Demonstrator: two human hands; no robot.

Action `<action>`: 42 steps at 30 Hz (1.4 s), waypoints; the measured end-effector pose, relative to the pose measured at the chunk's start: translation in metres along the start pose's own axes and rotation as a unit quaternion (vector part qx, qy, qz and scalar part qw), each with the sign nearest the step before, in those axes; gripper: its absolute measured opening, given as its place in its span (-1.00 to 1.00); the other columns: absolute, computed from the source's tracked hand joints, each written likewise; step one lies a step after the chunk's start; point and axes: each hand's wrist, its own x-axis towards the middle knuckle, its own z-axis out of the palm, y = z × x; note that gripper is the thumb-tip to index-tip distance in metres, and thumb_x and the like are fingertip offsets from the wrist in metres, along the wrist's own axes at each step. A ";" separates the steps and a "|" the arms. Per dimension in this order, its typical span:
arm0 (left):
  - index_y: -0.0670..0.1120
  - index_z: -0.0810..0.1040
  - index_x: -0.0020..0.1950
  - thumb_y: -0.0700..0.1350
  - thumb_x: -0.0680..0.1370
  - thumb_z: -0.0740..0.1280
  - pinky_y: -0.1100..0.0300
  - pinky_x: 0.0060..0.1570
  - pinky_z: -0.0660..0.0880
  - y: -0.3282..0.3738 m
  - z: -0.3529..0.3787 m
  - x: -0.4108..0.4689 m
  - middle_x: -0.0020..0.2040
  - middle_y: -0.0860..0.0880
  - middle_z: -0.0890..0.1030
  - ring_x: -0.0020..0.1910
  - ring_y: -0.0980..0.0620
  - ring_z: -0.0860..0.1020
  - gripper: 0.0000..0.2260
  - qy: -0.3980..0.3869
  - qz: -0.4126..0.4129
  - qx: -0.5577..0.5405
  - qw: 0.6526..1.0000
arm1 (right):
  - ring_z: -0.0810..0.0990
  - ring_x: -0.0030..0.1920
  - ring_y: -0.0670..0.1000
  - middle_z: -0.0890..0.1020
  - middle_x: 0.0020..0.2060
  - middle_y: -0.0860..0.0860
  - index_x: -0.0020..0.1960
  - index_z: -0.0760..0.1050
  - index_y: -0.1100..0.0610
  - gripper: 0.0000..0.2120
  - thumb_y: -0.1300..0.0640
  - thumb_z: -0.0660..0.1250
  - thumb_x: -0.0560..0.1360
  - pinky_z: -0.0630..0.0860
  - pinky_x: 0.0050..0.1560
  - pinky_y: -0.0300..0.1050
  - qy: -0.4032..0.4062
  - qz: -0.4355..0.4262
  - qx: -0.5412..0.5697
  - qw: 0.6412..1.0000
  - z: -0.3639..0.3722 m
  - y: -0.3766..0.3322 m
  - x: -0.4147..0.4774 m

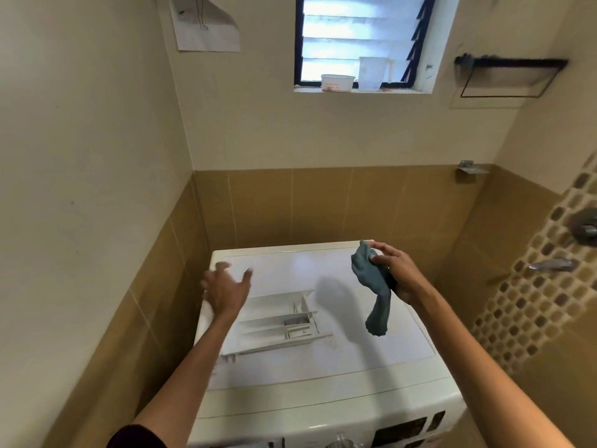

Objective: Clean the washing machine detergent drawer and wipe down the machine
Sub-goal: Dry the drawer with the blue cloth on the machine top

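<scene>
The white washing machine [371, 360] stands in a tiled corner, seen from above. On its top lies the white detergent drawer [277, 324], taken out, with its compartments facing up. My left hand [226, 289] hovers over the drawer's left end, fingers spread and holding nothing; it looks blurred. My right hand [397, 270] is raised above the right half of the top and grips a grey-blue cloth [374, 292], which hangs down from it above the lid.
Brown-tiled walls close in behind and on the left. A tap [552, 265] and a round valve [584, 226] stick out of the mosaic wall on the right. A tub [337, 83] and a jug [374, 73] sit on the window sill.
</scene>
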 end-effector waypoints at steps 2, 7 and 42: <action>-0.15 0.50 0.17 0.05 0.46 0.40 0.08 0.07 0.42 0.039 0.006 -0.014 0.15 -0.21 0.50 0.14 -0.15 0.47 -0.61 -0.076 0.086 -0.070 0.991 | 0.60 -0.21 0.02 0.62 -0.16 0.08 0.09 0.51 0.14 -0.74 0.38 0.16 0.54 0.58 -0.24 -0.17 0.000 -0.005 0.046 0.999 -0.003 -0.006 -0.009; -0.07 0.52 0.18 0.14 0.52 0.27 0.15 0.01 0.42 0.126 0.021 -0.077 0.11 -0.08 0.55 0.04 -0.01 0.49 -0.64 -0.436 0.133 -0.153 0.877 | 0.57 -0.10 0.08 0.61 -0.07 0.06 0.08 0.50 0.04 -0.69 0.39 0.16 0.52 0.51 -0.10 0.01 -0.008 -0.020 0.046 0.999 -0.011 -0.023 -0.038; -0.13 0.49 0.17 -0.13 0.47 0.38 0.16 0.02 0.54 0.291 0.149 -0.285 0.09 -0.06 0.51 0.03 0.03 0.54 -0.72 -0.299 0.311 -0.240 0.870 | 0.51 -0.31 -0.15 0.52 -0.27 -0.13 -0.07 0.54 -0.04 -0.67 0.40 0.28 0.46 0.40 -0.30 -0.50 0.228 -0.302 -0.373 0.847 -0.207 -0.136 -0.171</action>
